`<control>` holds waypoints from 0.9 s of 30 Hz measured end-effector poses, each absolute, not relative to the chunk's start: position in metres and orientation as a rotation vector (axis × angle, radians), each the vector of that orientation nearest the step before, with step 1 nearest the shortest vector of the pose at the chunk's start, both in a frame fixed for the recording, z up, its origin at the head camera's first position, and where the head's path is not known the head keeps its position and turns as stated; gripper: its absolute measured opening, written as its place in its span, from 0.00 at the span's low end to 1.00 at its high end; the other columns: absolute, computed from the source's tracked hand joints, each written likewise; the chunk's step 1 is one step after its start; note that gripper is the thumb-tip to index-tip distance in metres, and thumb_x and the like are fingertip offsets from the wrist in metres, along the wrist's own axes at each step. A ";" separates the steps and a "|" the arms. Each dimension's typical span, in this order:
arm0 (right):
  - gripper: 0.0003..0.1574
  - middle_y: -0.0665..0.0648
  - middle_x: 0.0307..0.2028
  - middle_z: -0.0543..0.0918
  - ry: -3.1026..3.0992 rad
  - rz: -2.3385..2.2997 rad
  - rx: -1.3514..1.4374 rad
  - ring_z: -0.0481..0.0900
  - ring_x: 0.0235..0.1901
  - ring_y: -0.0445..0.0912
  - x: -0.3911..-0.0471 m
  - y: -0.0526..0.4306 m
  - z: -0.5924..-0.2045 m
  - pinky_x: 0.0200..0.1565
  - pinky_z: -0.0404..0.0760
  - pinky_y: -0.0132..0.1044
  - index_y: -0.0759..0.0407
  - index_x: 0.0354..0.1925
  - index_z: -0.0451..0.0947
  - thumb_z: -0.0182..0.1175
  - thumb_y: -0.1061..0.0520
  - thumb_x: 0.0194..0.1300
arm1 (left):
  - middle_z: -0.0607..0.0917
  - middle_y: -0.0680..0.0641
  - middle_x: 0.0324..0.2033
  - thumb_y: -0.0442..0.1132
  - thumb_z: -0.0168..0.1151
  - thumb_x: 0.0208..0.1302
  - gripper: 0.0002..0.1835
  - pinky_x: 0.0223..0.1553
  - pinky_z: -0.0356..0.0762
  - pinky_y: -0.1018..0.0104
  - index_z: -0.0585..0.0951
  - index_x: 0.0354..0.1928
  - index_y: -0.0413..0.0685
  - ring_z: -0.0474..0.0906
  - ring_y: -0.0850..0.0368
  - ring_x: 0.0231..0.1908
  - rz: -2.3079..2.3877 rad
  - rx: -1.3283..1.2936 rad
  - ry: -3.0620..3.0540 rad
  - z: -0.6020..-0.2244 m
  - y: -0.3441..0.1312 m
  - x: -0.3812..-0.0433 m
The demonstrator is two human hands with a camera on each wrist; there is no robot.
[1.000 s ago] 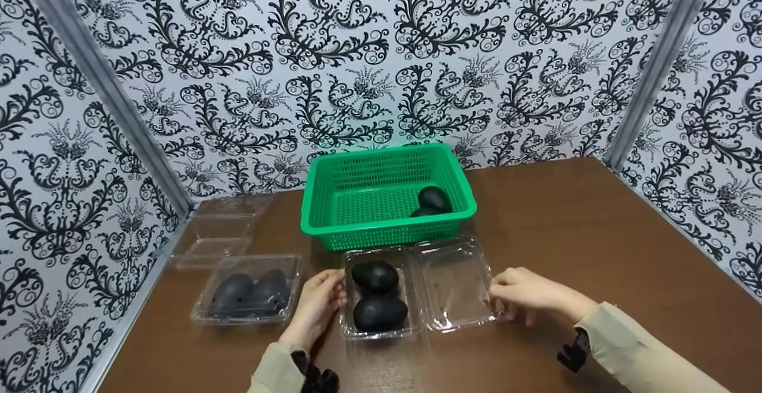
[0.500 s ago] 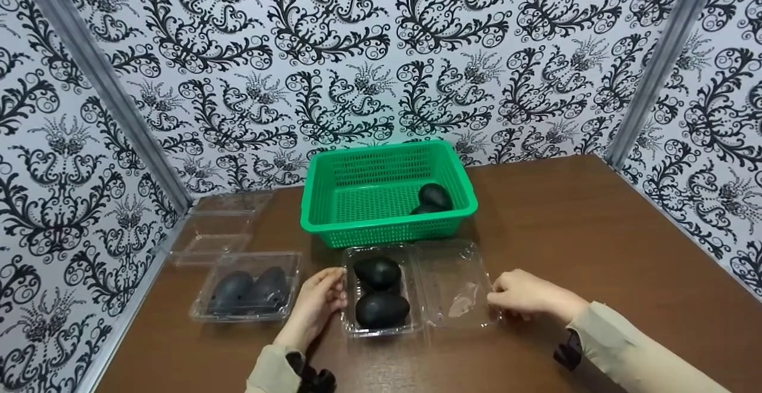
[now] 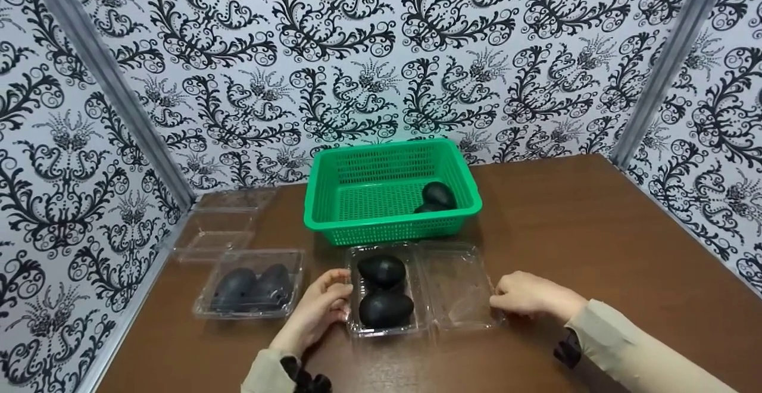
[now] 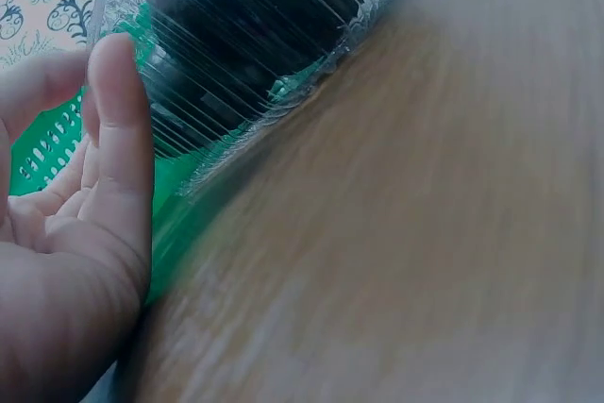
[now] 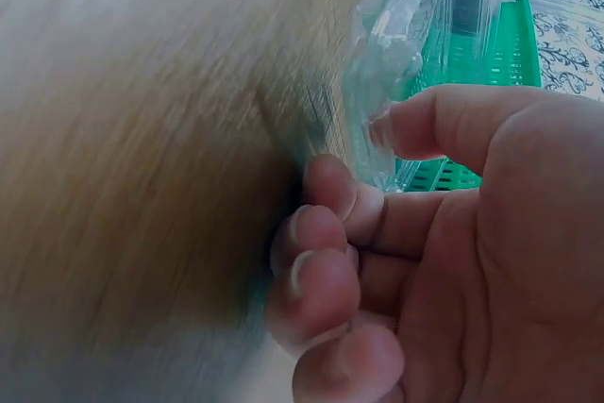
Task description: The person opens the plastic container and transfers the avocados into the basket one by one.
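Observation:
A clear plastic clamshell container (image 3: 387, 334) lies unfolded at the front middle of the table. Two dark avocados, one (image 3: 382, 270) behind the other (image 3: 386, 309), fill its left half. Its lid (image 3: 458, 283) is spread out to the right. My left hand (image 3: 318, 309) pinches the container's left rim, with the thumb (image 4: 121, 110) on the near side in the left wrist view. At the lid's outer edge, my right hand (image 3: 530, 295) pinches the plastic between thumb (image 5: 415, 129) and forefinger; the other fingers curl loosely beneath.
Behind the container stands a green basket (image 3: 393, 224), with two avocados (image 3: 437, 193) at its right end. To the left sits a closed clamshell (image 3: 205, 309) with two avocados inside. An open, unfilled clamshell (image 3: 217, 226) lies farther back, near the patterned wall (image 3: 357, 53).
The bright glare on the lid has faded as the lid settles lower. My left thumb has shifted slightly at the rim. Both hands otherwise stay at the same edges.

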State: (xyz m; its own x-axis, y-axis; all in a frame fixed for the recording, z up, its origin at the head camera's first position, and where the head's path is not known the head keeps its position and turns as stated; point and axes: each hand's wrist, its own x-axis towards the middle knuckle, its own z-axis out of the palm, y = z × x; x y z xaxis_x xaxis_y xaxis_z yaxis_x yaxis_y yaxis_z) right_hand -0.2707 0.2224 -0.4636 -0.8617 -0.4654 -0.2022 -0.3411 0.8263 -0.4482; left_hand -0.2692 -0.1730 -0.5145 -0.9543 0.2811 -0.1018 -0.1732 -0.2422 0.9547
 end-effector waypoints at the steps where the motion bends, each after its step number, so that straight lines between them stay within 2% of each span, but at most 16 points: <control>1: 0.21 0.45 0.09 0.67 2.712 -0.569 -0.608 0.64 0.08 0.39 -0.271 0.222 -0.464 0.12 0.66 0.34 0.52 0.12 0.70 0.54 0.55 0.61 | 0.73 0.50 0.31 0.32 0.59 0.64 0.23 0.20 0.72 0.74 0.64 0.58 0.33 0.72 0.61 0.21 2.273 0.131 1.717 -0.515 -0.173 -0.269; 8: 0.23 0.45 0.09 0.64 2.743 -0.451 -0.603 0.59 0.09 0.39 -0.270 0.221 -0.466 0.15 0.59 0.32 0.48 0.11 0.65 0.54 0.53 0.63 | 0.74 0.51 0.29 0.32 0.60 0.64 0.18 0.20 0.74 0.74 0.68 0.54 0.40 0.72 0.61 0.19 2.287 0.127 1.682 -0.516 -0.173 -0.269; 13: 0.23 0.46 0.09 0.68 2.736 -0.436 -0.566 0.64 0.08 0.39 -0.270 0.219 -0.459 0.14 0.64 0.33 0.50 0.13 0.70 0.56 0.51 0.64 | 0.75 0.51 0.29 0.31 0.59 0.65 0.18 0.20 0.73 0.74 0.68 0.54 0.41 0.73 0.61 0.19 2.293 0.131 1.683 -0.514 -0.173 -0.271; 16: 0.21 0.47 0.11 0.70 2.729 -0.426 -0.568 0.66 0.10 0.40 -0.271 0.218 -0.454 0.16 0.66 0.35 0.51 0.15 0.73 0.57 0.50 0.64 | 0.75 0.52 0.27 0.31 0.59 0.65 0.18 0.20 0.74 0.74 0.68 0.54 0.40 0.73 0.61 0.19 2.298 0.139 1.673 -0.513 -0.173 -0.272; 22: 0.17 0.45 0.16 0.69 2.771 -0.402 -0.693 0.64 0.17 0.40 -0.271 0.221 -0.443 0.22 0.65 0.36 0.48 0.19 0.74 0.57 0.51 0.66 | 0.76 0.52 0.26 0.31 0.60 0.64 0.17 0.20 0.74 0.74 0.69 0.54 0.41 0.74 0.61 0.19 2.296 0.139 1.660 -0.515 -0.172 -0.270; 27: 0.16 0.43 0.16 0.68 2.835 -0.472 -0.770 0.63 0.17 0.39 -0.275 0.220 -0.433 0.21 0.64 0.34 0.47 0.20 0.74 0.58 0.51 0.65 | 0.76 0.52 0.27 0.32 0.60 0.64 0.18 0.21 0.74 0.74 0.68 0.54 0.40 0.73 0.62 0.19 2.296 0.140 1.675 -0.515 -0.174 -0.270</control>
State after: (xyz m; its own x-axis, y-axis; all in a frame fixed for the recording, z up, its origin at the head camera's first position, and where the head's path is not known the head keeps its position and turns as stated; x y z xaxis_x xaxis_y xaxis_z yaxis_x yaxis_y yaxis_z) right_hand -0.2755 0.2196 -0.4333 -0.8534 -0.5157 -0.0759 -0.4633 0.8172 -0.3428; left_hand -0.2697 -0.1736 -0.5151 -0.9518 0.2920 -0.0936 -0.1784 -0.2788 0.9436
